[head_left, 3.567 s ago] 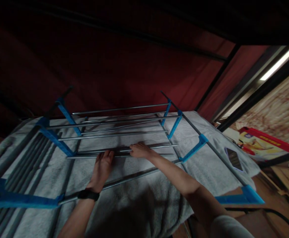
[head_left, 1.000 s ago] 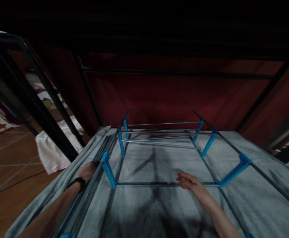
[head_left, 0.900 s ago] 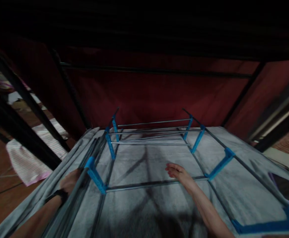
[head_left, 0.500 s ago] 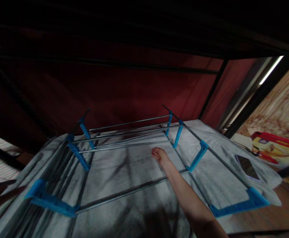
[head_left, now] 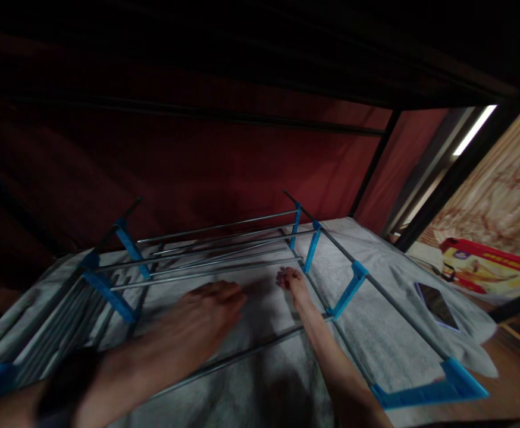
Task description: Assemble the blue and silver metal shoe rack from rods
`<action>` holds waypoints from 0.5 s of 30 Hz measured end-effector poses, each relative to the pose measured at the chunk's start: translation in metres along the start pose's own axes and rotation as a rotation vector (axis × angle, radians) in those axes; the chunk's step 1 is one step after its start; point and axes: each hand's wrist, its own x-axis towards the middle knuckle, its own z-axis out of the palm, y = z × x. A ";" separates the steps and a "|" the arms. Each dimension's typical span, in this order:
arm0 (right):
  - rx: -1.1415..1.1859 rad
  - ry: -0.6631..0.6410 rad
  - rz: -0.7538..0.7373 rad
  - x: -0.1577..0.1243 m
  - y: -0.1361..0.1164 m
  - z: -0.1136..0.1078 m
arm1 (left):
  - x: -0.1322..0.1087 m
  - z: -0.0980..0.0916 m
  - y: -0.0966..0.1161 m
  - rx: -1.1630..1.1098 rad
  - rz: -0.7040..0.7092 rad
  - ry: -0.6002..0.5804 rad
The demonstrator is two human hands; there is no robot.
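Note:
A rack frame of grey metal tubes [head_left: 237, 356] joined by blue plastic connectors [head_left: 349, 289] lies on a grey cloth [head_left: 389, 351]. My right hand [head_left: 292, 278] is inside the frame, near its right side and below the rear crossbars. Its fingers are curled in; whatever they may hold is too small to make out. My left hand [head_left: 210, 315], with a dark band [head_left: 70, 380] on the wrist, reaches across the left part of the frame. Motion smears its fingers, and its forearm hides part of the left side and the front tube.
Several loose tubes [head_left: 70, 318] lie along the left. A phone [head_left: 437, 305] rests on the cloth at right, with a red and yellow box [head_left: 492, 267] beyond it. Dark bed posts [head_left: 456, 178] and a red curtain [head_left: 224, 172] enclose the space.
My left hand has come from the far left edge to the middle, over the frame. My right hand stays in nearly the same place, its fingers more curled. The view has shifted slightly.

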 end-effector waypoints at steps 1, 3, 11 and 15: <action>-0.059 0.047 -0.072 0.003 -0.002 -0.011 | 0.019 0.015 0.009 0.018 0.012 -0.047; -0.185 0.187 -0.214 0.012 -0.010 -0.035 | 0.060 0.050 0.020 0.028 0.014 -0.076; -0.342 0.382 -0.322 0.052 -0.048 -0.079 | 0.147 0.140 -0.022 0.017 -0.107 0.232; -0.354 0.314 -0.290 0.058 -0.050 -0.063 | 0.158 0.148 -0.043 0.030 -0.155 0.173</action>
